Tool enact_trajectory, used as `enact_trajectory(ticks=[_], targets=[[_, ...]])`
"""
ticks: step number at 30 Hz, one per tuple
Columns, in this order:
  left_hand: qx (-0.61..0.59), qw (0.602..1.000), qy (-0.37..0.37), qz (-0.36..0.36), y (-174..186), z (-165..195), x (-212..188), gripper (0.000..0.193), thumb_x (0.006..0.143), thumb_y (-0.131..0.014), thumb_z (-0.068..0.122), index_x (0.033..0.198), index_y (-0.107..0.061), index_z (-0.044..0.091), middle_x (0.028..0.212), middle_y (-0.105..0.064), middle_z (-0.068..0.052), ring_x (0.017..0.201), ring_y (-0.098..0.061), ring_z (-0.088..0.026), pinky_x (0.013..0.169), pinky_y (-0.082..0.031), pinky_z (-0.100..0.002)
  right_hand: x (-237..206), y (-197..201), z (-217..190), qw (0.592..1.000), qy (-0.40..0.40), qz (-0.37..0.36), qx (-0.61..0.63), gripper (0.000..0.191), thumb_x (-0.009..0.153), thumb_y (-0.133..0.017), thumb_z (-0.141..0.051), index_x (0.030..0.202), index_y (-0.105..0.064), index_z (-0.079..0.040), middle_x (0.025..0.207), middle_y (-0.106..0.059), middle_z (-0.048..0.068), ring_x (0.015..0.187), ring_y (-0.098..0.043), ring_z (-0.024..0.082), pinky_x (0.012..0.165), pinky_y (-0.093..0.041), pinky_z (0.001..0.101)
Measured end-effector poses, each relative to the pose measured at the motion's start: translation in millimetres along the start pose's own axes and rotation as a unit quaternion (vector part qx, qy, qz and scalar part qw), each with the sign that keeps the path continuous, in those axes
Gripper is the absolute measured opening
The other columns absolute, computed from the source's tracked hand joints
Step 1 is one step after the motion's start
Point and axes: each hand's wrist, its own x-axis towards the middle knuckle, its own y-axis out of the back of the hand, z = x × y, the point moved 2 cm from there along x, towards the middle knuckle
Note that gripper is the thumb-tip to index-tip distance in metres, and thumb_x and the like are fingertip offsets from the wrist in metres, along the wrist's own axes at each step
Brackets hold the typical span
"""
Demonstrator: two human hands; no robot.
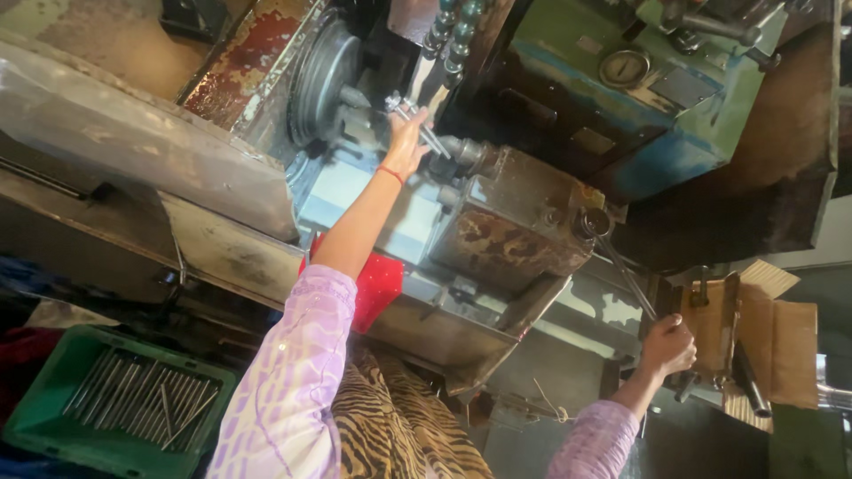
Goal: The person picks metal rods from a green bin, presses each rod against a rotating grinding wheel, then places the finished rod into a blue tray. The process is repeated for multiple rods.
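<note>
My left hand (406, 140) reaches far up into a worn metal lathe-like machine, fingers closed on a thin metal rod (429, 135) next to the round grey chuck (324, 80). A red thread circles that wrist. My right hand (667, 346) is low on the right, wrapped around the end of a long steel lever (626, 275) that runs up to the machine's rusty carriage block (510, 235). Both arms wear lilac patterned sleeves.
A green plastic crate (40, 404) with several metal rods sits at the lower left. A red cloth (380, 286) lies on the machine's tray. An open cardboard box (772, 341) stands beyond the right hand. A teal housing with a round dial (624, 66) is above.
</note>
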Motion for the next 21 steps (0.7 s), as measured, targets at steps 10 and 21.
enact_trajectory(ticks=[10, 21], targets=[[-0.023, 0.999, 0.006, 0.027, -1, 8, 1, 0.054, 0.090, -0.071, 0.014, 0.130, -0.035, 0.025, 0.128, -0.049, -0.002, 0.111, -0.059, -0.026, 0.092, -0.046, -0.071, 5, 6, -9, 1.000, -0.004, -0.019, 0.005, 0.060, 0.117, -0.047, -0.035, 0.073, -0.072, -0.004, 0.068, -0.068, 0.017, 0.064, -0.071, 0.032, 0.071, -0.057, 0.0461], [-0.006, 0.997, 0.051, 0.053, 23, 8, 5, 0.049, 0.090, -0.067, 0.012, 0.129, -0.039, 0.021, 0.126, -0.054, -0.005, 0.103, -0.063, -0.028, 0.087, -0.049, -0.067, 4, 11, -16, 1.000, 0.029, 0.000, -0.008, 0.056, 0.118, -0.047, -0.035, 0.075, -0.070, -0.008, 0.064, -0.065, 0.012, 0.060, -0.068, 0.028, 0.067, -0.055, 0.0445]])
